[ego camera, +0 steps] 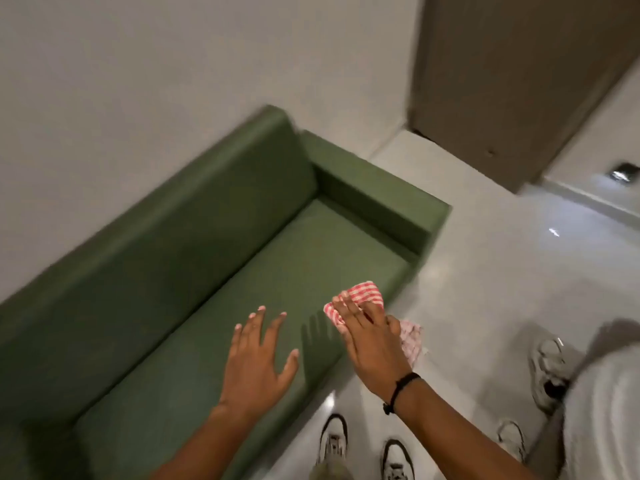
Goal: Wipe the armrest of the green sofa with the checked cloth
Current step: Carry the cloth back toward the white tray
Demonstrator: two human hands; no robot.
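Note:
The green sofa point(194, 271) runs diagonally along the wall, its armrest point(377, 188) at the far right end. My right hand point(370, 337) holds the red-and-white checked cloth point(363, 296) over the seat's front edge, well short of the armrest; part of the cloth hangs down below the hand. My left hand point(259, 358) hovers over the seat cushion with fingers spread and nothing in it. A black band circles my right wrist.
A pale glossy floor point(485, 271) lies right of the sofa. My two shoes point(363, 448) stand at the sofa's front. Another person's shoes point(547, 372) and light trousers are at the right. A brown door point(502, 81) stands beyond the armrest.

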